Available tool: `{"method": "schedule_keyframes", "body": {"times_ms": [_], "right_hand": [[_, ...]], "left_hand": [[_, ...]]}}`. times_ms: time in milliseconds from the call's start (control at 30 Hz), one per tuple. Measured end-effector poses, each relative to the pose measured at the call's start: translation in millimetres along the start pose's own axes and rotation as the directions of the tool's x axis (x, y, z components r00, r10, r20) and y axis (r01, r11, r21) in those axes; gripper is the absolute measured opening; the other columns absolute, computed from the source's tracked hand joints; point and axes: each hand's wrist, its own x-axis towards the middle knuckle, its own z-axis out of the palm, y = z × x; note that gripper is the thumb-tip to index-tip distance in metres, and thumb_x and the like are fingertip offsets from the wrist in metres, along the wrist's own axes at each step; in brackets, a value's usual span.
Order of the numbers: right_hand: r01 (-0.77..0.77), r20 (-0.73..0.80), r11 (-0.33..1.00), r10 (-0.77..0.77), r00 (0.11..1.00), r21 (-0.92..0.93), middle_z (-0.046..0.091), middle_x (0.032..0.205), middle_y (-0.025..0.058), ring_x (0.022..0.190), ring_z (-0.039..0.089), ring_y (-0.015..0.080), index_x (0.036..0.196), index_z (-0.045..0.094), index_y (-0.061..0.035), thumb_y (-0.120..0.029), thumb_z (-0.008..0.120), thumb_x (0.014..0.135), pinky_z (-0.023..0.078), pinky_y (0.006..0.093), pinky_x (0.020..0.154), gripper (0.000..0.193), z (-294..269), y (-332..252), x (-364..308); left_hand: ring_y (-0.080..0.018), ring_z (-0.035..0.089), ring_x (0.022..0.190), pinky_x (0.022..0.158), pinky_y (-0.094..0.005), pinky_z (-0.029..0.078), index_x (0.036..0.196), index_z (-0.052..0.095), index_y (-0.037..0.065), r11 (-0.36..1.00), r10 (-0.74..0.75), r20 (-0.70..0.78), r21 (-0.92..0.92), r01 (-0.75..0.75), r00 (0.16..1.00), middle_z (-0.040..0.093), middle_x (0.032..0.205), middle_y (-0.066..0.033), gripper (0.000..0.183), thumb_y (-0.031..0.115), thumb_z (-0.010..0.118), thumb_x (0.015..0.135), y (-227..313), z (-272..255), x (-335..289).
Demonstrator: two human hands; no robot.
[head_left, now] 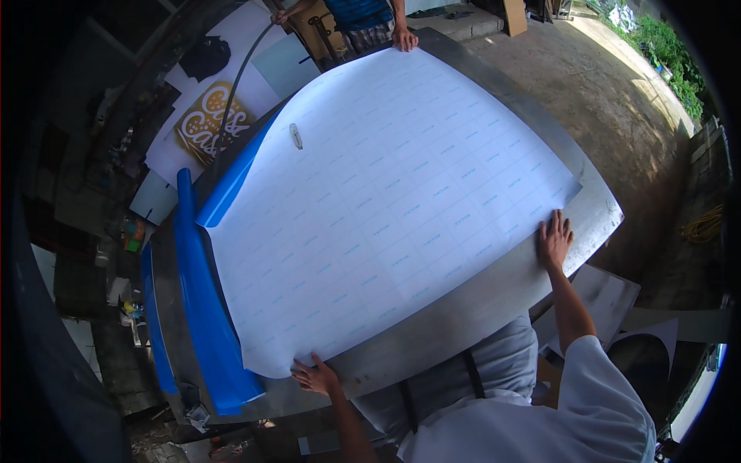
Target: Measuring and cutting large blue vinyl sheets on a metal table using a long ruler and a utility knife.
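Observation:
A large white backing sheet [386,185], printed with a faint grid and small bluish marks, lies over a grey metal tabletop [463,328]. At its near left corner rests my left hand [315,378], fingers stretched out at the sheet's edge. My right hand [556,238] lies with fingers spread by the near right edge, partly on the bare metal. Neither hand shows anything gripped. Along the left side the sheet curls over, showing a glossy blue face [239,181]. A small pale cutter-like tool [296,136] sits on the sheet's far left part.
Across the table a co-worker's hand [405,38] presses the sheet's far edge. A long blue strip [202,309] lies along the table's left side. Beyond it stands a white panel with gold lettering [208,123]. White offcuts [594,301] lie below the right edge.

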Motion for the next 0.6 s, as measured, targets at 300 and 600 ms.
{"method": "schedule_keyframes", "body": {"times_ms": [300,600], "right_hand": [[0.003,-0.025,1.0,-0.003,1.0,-0.003,0.032,0.154,0.0038,0.142,0.025,0.0344,0.147,0.033,-0.0146,-0.043,0.042,0.098,0.017,0.0534,0.114,0.058,1.0,0.9,-2.6],[0.003,-0.033,1.0,-0.003,0.999,-0.003,0.033,0.153,0.0038,0.141,0.027,0.0344,0.147,0.033,-0.0141,-0.043,0.041,0.098,0.018,0.0532,0.114,0.058,5.3,2.5,0.4]], "left_hand": [[-0.0378,0.027,0.14,0.107,-0.059,0.024,0.146,0.035,0.014,1.0,0.018,0.007,-0.014,-0.018,1.0,0.031,0.149,-0.0238,0.072,0.061,0.042,0.093,-0.1,-5.1,-1.1],[-0.0372,0.028,0.139,0.107,-0.059,0.024,0.146,0.035,0.014,0.999,0.04,0.004,-0.017,-0.04,0.999,0.031,0.149,-0.0232,0.072,0.062,0.041,0.093,0.2,-1.4,0.1]]}}
